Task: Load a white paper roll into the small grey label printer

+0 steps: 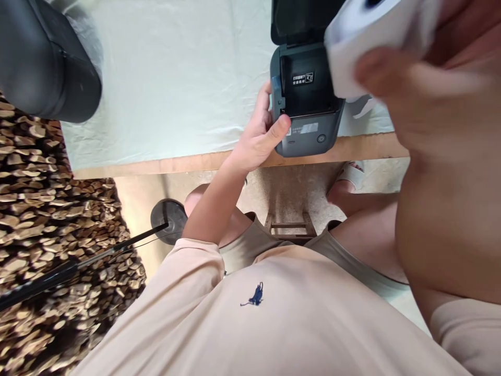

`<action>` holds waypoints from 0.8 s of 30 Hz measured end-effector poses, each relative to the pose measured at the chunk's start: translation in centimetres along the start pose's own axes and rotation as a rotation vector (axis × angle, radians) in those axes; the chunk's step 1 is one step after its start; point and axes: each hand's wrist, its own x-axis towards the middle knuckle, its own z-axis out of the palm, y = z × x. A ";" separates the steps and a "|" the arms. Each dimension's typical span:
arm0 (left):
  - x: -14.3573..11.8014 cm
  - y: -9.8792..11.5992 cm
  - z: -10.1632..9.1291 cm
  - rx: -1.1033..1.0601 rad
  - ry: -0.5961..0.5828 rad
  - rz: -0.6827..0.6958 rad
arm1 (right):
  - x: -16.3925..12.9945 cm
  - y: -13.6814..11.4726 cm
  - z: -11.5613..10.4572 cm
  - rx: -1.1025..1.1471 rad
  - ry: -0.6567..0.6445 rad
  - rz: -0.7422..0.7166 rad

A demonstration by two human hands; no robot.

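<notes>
The left hand (259, 142) holds the open printer (309, 125), with thumb on top and fingers along the left side, while the right hand (410, 86) grips the white roll (364, 39) over the printer's right side, thumb on the roll, other fingers too blurry to tell.

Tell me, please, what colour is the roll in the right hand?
The roll is white, though slightly blurred; the head view shows it best.
</notes>
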 end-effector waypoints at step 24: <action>-0.8 1.3 2.5 0.011 0.068 -0.138 | 0.2 2.3 0.7 -1.019 -0.001 -0.070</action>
